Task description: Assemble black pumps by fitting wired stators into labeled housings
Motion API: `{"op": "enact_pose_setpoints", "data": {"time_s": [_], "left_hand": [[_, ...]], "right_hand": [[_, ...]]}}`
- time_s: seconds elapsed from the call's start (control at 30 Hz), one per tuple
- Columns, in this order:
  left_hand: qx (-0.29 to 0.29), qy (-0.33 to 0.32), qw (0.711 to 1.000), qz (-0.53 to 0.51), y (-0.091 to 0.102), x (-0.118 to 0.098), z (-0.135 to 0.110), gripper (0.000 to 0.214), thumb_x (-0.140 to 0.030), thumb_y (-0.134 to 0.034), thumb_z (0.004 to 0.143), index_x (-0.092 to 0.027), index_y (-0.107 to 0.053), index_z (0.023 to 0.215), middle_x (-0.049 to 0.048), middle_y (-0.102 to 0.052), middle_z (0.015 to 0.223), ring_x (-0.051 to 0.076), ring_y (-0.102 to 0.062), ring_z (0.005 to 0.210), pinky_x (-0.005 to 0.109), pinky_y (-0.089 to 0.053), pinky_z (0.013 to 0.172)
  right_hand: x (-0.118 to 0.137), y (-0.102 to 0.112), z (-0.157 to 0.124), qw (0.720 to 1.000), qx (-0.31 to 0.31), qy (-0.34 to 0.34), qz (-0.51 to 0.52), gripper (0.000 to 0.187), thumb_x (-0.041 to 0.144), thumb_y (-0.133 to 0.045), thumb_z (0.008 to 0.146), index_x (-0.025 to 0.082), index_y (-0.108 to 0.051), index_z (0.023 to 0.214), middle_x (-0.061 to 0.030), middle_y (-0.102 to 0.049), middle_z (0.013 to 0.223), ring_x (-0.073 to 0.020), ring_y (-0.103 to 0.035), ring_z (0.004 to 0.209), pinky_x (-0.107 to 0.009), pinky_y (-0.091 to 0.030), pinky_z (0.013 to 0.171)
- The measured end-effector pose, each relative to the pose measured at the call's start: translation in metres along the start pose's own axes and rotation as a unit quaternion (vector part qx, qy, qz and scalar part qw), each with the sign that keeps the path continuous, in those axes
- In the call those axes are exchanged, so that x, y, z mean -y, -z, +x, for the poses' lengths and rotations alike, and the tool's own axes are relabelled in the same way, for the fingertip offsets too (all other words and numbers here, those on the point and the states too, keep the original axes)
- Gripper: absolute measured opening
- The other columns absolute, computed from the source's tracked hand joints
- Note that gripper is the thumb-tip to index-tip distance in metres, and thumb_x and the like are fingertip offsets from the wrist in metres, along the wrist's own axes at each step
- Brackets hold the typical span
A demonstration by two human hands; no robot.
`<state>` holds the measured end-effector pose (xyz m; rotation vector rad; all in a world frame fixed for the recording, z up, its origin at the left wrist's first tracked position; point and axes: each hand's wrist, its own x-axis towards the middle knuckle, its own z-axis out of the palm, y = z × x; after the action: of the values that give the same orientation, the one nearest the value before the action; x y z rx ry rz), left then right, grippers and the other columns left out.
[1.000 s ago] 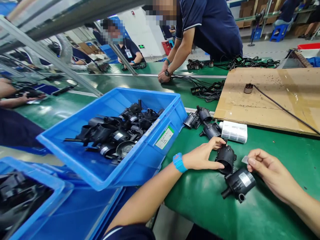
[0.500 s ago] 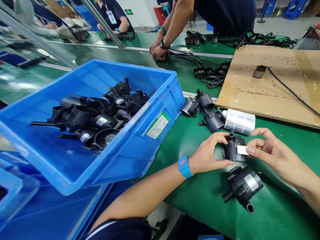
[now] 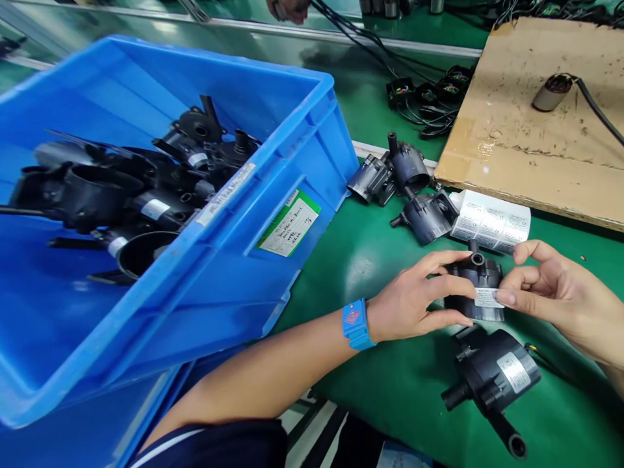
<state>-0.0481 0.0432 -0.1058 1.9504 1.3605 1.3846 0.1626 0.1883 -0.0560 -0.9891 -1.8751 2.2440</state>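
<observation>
Lying between gripping left fingers point(image 3: 452, 286), the black housing point(image 3: 487, 278) meets a label point(image 3: 486, 298) held by right fingers point(image 3: 517, 301).

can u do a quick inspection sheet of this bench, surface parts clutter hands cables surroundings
surface: green tabletop, glossy
parts in work: black housing held, its white label against the side, full sticking can't be told; labelled housing lies nearest the wearer
clutter: three black housings grouped beside a label roll; blue bin holds jumbled black parts
hands: left hand grips the held housing; right hand has thumb and finger at the label
cables: black cables run across the far side; one thick cable lies on the cardboard
surroundings: another person's hand at the top edge
</observation>
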Motion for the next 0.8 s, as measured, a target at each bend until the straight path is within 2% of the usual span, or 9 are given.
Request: {"op": "enact_pose_setpoints", "data": {"time_s": [0.67,0.8], "left_hand": [[0.021,0.017,0.999,0.037,0.0013,-0.0031,-0.0003,0.03,-0.044,-0.07,0.091,-0.023,-0.069,0.113,0.0157,-0.05,0.147,0.028,-0.055,0.135,0.038,-0.059,0.1],[0.018,0.016,0.999,0.034,0.0013,-0.0031,-0.0008,0.031,-0.043,-0.071,0.091,-0.022,-0.07,0.113,0.0163,-0.05,0.146,0.027,-0.056,0.134,0.038,-0.06,0.1]], "right_hand": [[-0.0005,-0.0028,-0.0008,1.0,-0.014,-0.003,0.0,0.043,0.041,-0.081,0.087,0.032,-0.044,0.107,0.0007,-0.067,0.076,-0.0167,-0.048,0.065,-0.029,-0.034,0.055],[0.0,-0.0044,-0.0015,1.0,-0.011,0.003,0.006,0.045,0.038,-0.082,0.087,0.03,-0.043,0.107,0.0016,-0.066,0.074,-0.016,-0.049,0.066,-0.028,-0.037,0.057]]}}
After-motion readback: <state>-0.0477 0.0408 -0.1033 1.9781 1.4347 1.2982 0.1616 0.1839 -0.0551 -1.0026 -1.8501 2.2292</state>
